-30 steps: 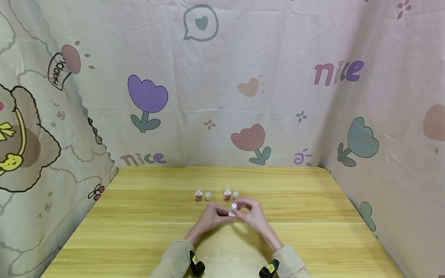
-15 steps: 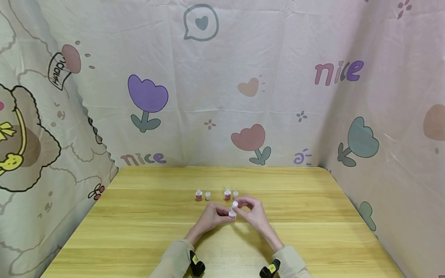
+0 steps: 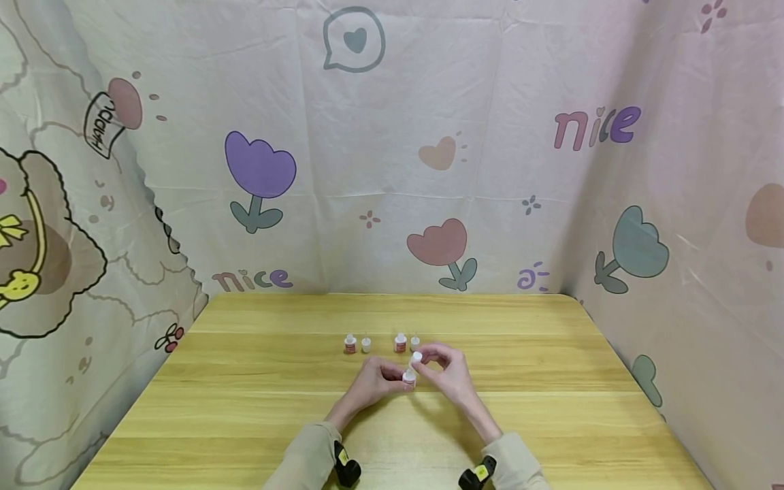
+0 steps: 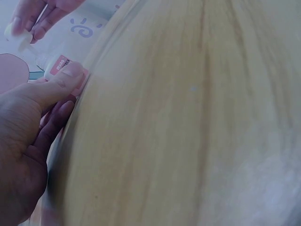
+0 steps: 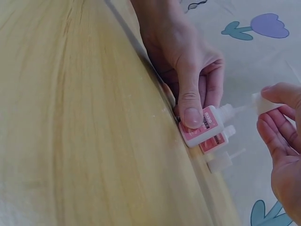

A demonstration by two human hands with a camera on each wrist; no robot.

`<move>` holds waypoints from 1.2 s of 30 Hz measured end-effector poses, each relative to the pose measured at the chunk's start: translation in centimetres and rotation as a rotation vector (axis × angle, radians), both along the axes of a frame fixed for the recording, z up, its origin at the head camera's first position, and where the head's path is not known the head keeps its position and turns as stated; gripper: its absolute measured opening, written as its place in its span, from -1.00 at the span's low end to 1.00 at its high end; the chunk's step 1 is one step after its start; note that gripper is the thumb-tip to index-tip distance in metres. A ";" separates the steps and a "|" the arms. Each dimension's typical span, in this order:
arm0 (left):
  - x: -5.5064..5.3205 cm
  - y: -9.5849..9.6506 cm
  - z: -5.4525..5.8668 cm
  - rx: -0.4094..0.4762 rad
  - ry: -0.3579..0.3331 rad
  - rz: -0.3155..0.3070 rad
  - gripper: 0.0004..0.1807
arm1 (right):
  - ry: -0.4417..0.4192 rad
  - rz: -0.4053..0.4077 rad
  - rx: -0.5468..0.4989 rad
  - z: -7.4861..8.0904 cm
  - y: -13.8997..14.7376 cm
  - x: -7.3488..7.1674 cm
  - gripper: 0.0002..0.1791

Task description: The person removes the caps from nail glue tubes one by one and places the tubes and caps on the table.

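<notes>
My left hand (image 3: 375, 382) pinches a small white bottle with a pink label (image 5: 203, 126) between thumb and fingers, low over the table. In my right hand (image 3: 450, 374), thumb and fingertips hold a white cap (image 3: 416, 357) just above and to the right of the bottle. A thin pale stem (image 5: 242, 109) runs from that cap toward the bottle's neck in the right wrist view. Whether its tip is still inside the neck, I cannot tell. The left wrist view shows the label (image 4: 61, 64) beside my left thumb.
Behind my hands stand two similar bottles, one on the left (image 3: 350, 345) and one nearer the middle (image 3: 401, 344). Beside each is a white cap, left (image 3: 366, 346) and right (image 3: 415, 344), with its stem pointing up. A printed curtain (image 3: 367, 245) hangs behind the wooden table (image 3: 257, 381).
My right hand has lifted the cap a little up and to the right, widening the gap above the bottle. My left hand and the bottle have stayed put.
</notes>
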State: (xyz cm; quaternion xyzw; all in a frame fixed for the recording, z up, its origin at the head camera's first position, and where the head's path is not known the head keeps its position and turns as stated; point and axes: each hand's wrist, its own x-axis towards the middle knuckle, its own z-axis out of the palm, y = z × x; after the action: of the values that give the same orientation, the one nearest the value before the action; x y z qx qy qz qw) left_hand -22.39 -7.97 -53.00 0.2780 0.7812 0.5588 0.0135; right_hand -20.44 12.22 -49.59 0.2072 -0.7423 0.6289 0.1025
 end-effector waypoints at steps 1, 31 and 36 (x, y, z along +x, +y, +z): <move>0.0 0.0 0.0 0.003 0.003 0.001 -0.82 | -0.012 -0.004 -0.010 0.0 0.0 0.0 -0.69; 0.0 -0.1 0.1 -0.013 -0.020 0.002 -0.83 | -0.289 -0.030 -0.631 -0.4 1.4 -0.6 -0.74; 0.1 -0.1 0.1 -0.022 -0.014 0.004 -0.82 | -0.299 0.007 -0.707 -0.6 1.7 -0.6 -0.70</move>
State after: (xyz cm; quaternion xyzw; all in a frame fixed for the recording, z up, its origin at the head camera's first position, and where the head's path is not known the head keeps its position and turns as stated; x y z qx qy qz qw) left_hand -22.33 -8.05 -52.88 0.2721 0.7877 0.5523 0.0210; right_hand -21.09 13.94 -50.20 0.0676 -0.4855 0.8698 0.0559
